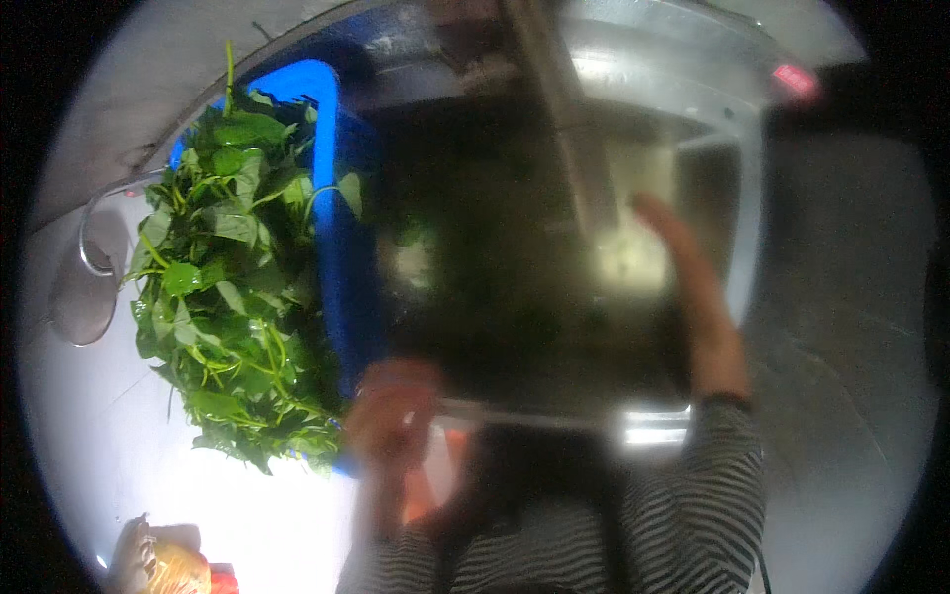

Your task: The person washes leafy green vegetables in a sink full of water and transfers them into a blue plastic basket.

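My left hand (393, 397), blurred, is at the sink's front edge, against the lower right corner of a blue plastic basket (324, 141). Its fingers are too smeared to show whether they grip the rim. Leafy green vegetables (230, 275) with long stems heap over the basket. My right hand (672, 230) reaches over the right side of a stainless steel sink (746, 223), beside the lower end of a long faucet spout (568, 111). Blur and a bright glare hide its fingertips. The sink's dark inside looks filled with water, with blurred green patches in it.
Left of the basket, a metal strainer or ladle (85, 289) with a curved wire handle lies on the pale counter (267, 534). A yellow and red plastic package (174, 568) sits at the lower left. A small red label (795, 80) is near the sink's far right corner.
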A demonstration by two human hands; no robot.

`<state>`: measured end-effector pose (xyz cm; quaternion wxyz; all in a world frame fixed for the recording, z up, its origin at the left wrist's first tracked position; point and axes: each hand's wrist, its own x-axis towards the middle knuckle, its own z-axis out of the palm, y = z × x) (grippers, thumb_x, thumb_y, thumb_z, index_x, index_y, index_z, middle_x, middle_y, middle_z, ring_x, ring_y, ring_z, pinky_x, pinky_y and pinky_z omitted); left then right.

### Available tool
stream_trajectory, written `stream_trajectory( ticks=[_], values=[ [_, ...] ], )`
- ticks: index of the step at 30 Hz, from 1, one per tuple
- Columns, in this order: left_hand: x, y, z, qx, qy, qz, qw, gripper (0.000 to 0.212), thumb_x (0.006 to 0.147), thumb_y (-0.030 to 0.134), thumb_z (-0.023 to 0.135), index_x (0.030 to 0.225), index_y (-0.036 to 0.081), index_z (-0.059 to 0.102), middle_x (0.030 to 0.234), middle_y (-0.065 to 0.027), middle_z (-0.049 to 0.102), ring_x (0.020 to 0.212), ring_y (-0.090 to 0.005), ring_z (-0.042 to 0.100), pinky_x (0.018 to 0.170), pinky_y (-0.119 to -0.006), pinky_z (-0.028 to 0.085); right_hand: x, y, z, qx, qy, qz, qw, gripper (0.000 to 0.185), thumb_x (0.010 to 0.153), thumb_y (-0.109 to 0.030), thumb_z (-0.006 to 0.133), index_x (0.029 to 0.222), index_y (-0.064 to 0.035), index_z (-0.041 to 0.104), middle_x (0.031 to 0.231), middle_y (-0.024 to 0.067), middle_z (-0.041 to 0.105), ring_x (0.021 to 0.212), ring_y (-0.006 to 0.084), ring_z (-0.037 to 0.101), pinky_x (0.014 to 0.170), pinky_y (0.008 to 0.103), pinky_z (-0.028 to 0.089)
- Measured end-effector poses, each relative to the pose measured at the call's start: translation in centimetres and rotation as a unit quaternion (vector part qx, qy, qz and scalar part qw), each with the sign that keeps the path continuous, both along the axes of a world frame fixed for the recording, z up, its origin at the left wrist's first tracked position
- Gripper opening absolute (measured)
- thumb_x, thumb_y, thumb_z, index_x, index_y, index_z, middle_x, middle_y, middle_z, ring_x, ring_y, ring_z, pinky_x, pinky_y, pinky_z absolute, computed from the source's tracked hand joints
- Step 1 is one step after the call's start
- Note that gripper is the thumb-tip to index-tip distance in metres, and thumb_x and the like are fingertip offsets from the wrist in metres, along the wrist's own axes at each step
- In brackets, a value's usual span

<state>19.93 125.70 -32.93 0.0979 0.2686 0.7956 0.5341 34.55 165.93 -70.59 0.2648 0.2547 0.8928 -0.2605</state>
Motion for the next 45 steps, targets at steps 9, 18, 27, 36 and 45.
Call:
stream_trajectory(
  ticks=[9,18,27,36,45],
  values=[
    [-5.5,2.7,-28.8,-0.271,-0.179,0.043,0.945,0.056,0.071,0.009,0.064,0.123,0.01,0.042,0.122,-0.0124,0.043,0.108,-0.0259,0.044,0.085,-0.037,0.042,3.1,-12.7,-4.8,0.045,0.185,-0.294,0.937,0.03,0.08,-0.017,0.052,0.106,-0.0024,0.054,0.112,0.0227,0.049,0.098,0.0359,0.05,0.077,0.0413,0.044],
    [-1.5,0.4,-35.2,-0.255,-0.306,-0.078,0.914,0.052,0.075,0.015,0.061,0.122,0.007,0.042,0.116,-0.0126,0.047,0.1,-0.0258,0.048,0.082,-0.038,0.043,-7.8,-30.7,5.1,-0.305,0.317,-0.362,0.822,0.035,0.081,-0.019,0.048,0.112,-0.0031,0.049,0.116,0.022,0.044,0.106,0.0347,0.044,0.087,0.0439,0.038],
    [-4.2,-8.7,-34.4,-0.274,-0.246,-0.031,0.929,0.047,0.079,0.018,0.059,0.12,0.004,0.043,0.106,-0.0118,0.053,0.089,-0.0249,0.053,0.077,-0.038,0.045,2.3,-26.7,8.7,-0.015,0.16,-0.234,0.959,0.039,0.072,-0.018,0.063,0.109,-0.0069,0.053,0.117,0.0197,0.044,0.098,0.0351,0.05,0.081,0.0418,0.043],
    [-1.0,-5.6,-32.4,-0.368,-0.225,-0.201,0.879,0.046,0.078,0.014,0.057,0.12,0.003,0.042,0.109,-0.0142,0.049,0.094,-0.0282,0.049,0.081,-0.04,0.041,0.9,-35.6,2.4,-0.263,0.076,-0.408,0.871,0.031,0.073,-0.016,0.058,0.101,-0.0033,0.055,0.093,0.0199,0.056,0.081,0.0327,0.056,0.071,0.0392,0.045],
    [1.8,-8.5,-34.4,-0.34,-0.262,-0.132,0.893,0.049,0.078,0.011,0.051,0.124,0.001,0.037,0.122,-0.0175,0.04,0.109,-0.0318,0.041,0.091,-0.042,0.033,-6.0,-29.4,7.7,-0.119,0.286,-0.064,0.949,0.031,0.077,-0.024,0.052,0.1,-0.0036,0.055,0.099,0.0186,0.055,0.092,0.0348,0.051,0.083,0.0423,0.039]
  ],
)
